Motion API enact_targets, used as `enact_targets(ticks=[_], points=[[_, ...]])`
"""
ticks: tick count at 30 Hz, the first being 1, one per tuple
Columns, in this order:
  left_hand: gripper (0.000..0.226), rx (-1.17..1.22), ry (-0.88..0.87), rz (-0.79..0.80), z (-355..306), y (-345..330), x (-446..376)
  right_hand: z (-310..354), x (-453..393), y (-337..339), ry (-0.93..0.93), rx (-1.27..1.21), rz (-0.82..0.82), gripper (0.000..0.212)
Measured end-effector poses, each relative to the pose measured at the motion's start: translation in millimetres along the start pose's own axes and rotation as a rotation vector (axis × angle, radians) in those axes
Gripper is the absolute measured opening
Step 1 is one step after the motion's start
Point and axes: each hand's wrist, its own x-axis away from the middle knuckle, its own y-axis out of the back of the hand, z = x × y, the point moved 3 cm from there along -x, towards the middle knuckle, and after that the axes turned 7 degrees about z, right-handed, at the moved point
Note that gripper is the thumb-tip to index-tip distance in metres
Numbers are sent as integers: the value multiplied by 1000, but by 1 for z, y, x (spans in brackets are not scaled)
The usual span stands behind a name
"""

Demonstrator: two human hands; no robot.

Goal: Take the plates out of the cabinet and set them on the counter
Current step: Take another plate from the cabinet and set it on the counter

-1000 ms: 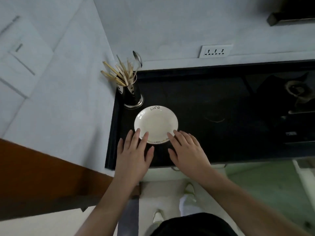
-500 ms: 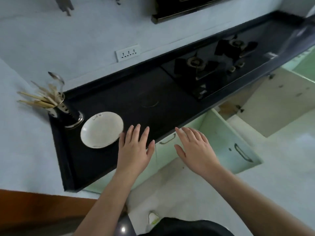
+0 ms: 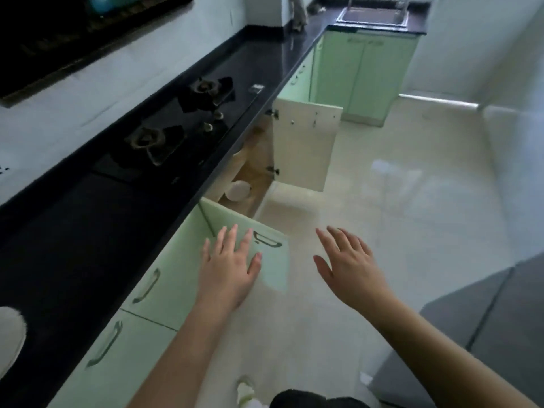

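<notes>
At the left edge of the black counter [image 3: 73, 245] a white plate [image 3: 10, 340] lies, partly cut off by the frame. Further right along the counter sits the gas hob [image 3: 176, 128]. Below the counter's edge the cabinet [image 3: 250, 178] stands with both doors swung out, and a white plate [image 3: 239, 190] shows inside. Nearer than the cabinet, the left hand [image 3: 231, 269] hovers flat with fingers spread, holding nothing. Right of it, the right hand [image 3: 348, 266] is likewise splayed and empty above the floor [image 3: 412, 201].

Glossy black stone-like counter [image 3: 88, 231] is reflecting light, cabinet doors [image 3: 164, 278] showing smooth matt green with metal handles [image 3: 147, 285], floor tiles [image 3: 412, 201] shining glossy at 3 o'clock.
</notes>
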Motion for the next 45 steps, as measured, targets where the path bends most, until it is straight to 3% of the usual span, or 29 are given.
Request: enact_targets(ticks=[7,21,31,39,45], points=[[80,-58,-205,89,-81,-14,-54,-74,-3,6,-150,-87,9,60],[72,-108,-421,102,-148,2,-229,-155,-105,23,-344,-42,-29,61],[70,-125,-608,133,-247,0,-313,-258,-125,36,-577,-91,-8,60],[72,-143,-568,123,-331,5,-379,-355,-178,61,-551,-158,-24,60],[64,-132,-443,118,-352,22,-418,-421,-230,88,-488,-179,7,59]])
